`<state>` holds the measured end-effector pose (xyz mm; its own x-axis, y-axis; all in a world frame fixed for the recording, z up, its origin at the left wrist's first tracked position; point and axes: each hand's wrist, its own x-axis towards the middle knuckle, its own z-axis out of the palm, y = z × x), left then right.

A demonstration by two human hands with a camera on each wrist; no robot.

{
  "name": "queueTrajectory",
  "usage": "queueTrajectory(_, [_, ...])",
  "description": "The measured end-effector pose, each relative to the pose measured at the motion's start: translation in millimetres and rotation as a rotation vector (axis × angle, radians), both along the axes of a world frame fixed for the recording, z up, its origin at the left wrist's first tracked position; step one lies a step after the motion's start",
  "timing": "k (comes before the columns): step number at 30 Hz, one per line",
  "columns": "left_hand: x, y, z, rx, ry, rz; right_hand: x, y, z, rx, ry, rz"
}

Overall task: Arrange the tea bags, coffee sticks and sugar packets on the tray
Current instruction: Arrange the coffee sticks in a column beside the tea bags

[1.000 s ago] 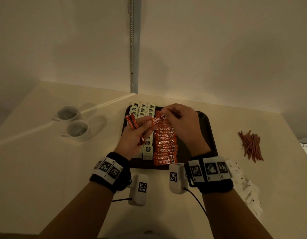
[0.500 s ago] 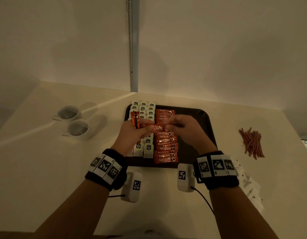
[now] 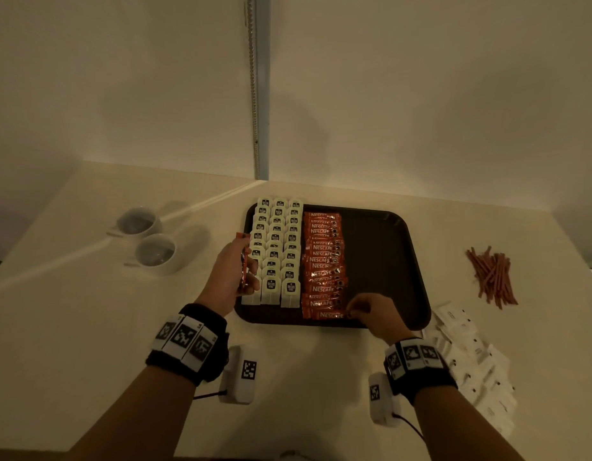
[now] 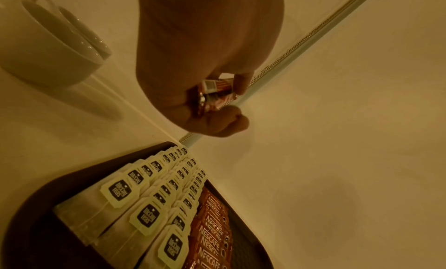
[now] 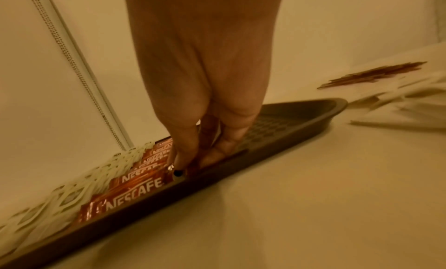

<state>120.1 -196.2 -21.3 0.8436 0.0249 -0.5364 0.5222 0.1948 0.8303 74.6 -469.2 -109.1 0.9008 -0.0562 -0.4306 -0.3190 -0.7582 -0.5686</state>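
Under the right hand (image 3: pixel 376 316) fingertips, a pinched stick (image 3: pixel 328 315) extended the tray (image 3: pixel 387 261) column; left hand (image 3: pixel 233 271) gripped spare sticks (image 3: pixel 244 261) ready.

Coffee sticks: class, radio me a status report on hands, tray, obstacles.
Left hand holds spare coffee sticks. Right hand pinches nearest stick on tray. Nothing in the way.

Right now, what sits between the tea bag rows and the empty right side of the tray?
In the head view, one column of overlapping orange coffee sticks lies between the tea bags and the bare floor of the tray.
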Motion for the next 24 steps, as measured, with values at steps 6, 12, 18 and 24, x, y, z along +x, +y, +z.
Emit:
queueTrajectory(6, [-3,-6,-2,-0.045,-0.001,-0.002,2,14,-9,-0.006,-0.038,-0.044])
queueTrajectory(12, [-4,-6,-4,0.004,0.007,-0.022,4,14,-12,-0.013,-0.017,-0.063])
queueTrajectory(18, [-1,-7,-2,0.170,-0.149,-0.292,11,15,0,-0.002,-0.085,-0.090])
queueTrajectory(24, [10,-24,8,0.220,-0.271,-0.357,37,53,72,0.605,-0.285,-0.056])
